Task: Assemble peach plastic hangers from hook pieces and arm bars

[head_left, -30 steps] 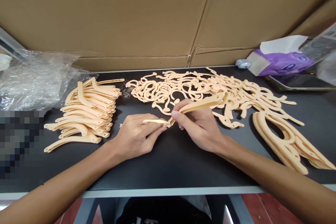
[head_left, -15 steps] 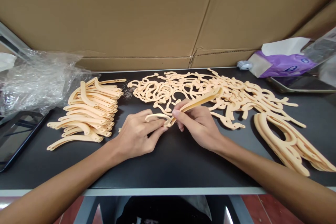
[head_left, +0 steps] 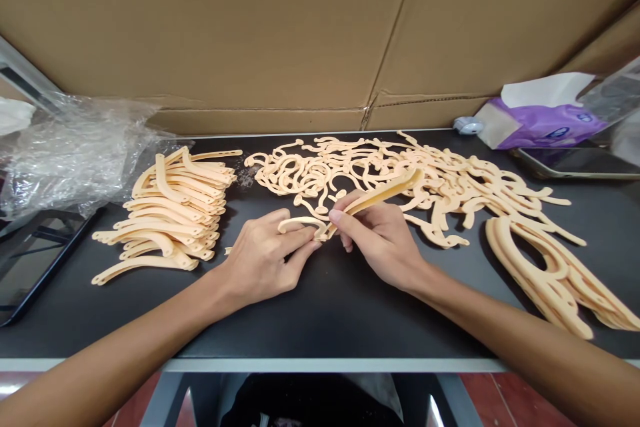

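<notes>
Your left hand (head_left: 273, 253) has its grip closed, thumb and forefinger together on the base of a curved cream hook (head_left: 303, 219), whose free end arcs back over your knuckles. Your right hand (head_left: 377, 237) has its grip clamped on the near end of a long cream arm (head_left: 381, 195), which slants up and away to the right. Hook and arm meet right between your two sets of fingertips, above the middle of the bench (head_left: 345, 327); your fingers hide the exact fit of the joint.

To the left of your left hand you have a stack of curved arms (head_left: 173, 213) with holes near their ends, lying roughly side by side. Beyond your hands spreads a tangled heap of S-shaped hooks (head_left: 360, 160), and part of it reaches past your right hand. Near your right forearm lies a bundle of nested arms (head_left: 540, 273), set at an angle.

At your far left, crumpled clear plastic (head_left: 75, 153) sits just behind a dark-screened tablet (head_left: 43, 257). At your far right, a purple tissue pack (head_left: 555, 123) with a white sheet sticking out stands beside a small grey object (head_left: 469, 125) and just behind a phone (head_left: 585, 163). Brown cardboard (head_left: 280, 33) walls off the back of the bench.
</notes>
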`<state>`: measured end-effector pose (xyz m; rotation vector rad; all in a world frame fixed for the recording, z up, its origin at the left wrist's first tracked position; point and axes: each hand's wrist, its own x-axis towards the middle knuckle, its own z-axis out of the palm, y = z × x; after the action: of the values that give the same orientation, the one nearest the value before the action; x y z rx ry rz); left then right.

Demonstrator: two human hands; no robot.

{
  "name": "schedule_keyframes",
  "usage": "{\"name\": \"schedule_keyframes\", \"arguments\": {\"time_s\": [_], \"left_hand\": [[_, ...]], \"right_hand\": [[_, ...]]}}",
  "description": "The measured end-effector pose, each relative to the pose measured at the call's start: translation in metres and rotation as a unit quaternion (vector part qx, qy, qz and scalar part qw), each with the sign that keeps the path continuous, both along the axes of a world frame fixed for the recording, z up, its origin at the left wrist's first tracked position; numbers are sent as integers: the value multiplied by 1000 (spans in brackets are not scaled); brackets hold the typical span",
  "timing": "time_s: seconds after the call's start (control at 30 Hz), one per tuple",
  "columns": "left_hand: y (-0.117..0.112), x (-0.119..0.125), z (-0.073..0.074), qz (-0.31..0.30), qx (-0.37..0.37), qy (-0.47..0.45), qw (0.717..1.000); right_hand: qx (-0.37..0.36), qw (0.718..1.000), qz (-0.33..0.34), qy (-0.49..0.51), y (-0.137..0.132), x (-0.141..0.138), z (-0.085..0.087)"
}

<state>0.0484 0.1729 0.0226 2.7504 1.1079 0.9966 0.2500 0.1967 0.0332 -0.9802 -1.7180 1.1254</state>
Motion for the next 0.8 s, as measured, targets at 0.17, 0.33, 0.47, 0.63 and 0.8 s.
{"name": "schedule_keyframes", "arguments": {"time_s": [0.17, 0.33, 0.47, 0.63, 0.8], "left_hand": [[-1, 0, 0, 6, 6, 2, 1000], [-1, 0, 0, 8, 0, 5, 1000], [-1, 0, -1, 11, 4, 12, 1000], [-1, 1, 0, 9, 2, 14, 1000], [-1, 1, 0, 9, 12, 16, 1000]], "right_hand": [[-10, 1000, -14, 0, -2, -1, 0], [-26, 999, -20, 9, -3, -1, -1], [-54, 998, -24, 31, -3, -2, -3], [-78, 995, -29, 53, -6, -3, -4], [-103, 991, -28, 80, -7, -4, -4]]}}
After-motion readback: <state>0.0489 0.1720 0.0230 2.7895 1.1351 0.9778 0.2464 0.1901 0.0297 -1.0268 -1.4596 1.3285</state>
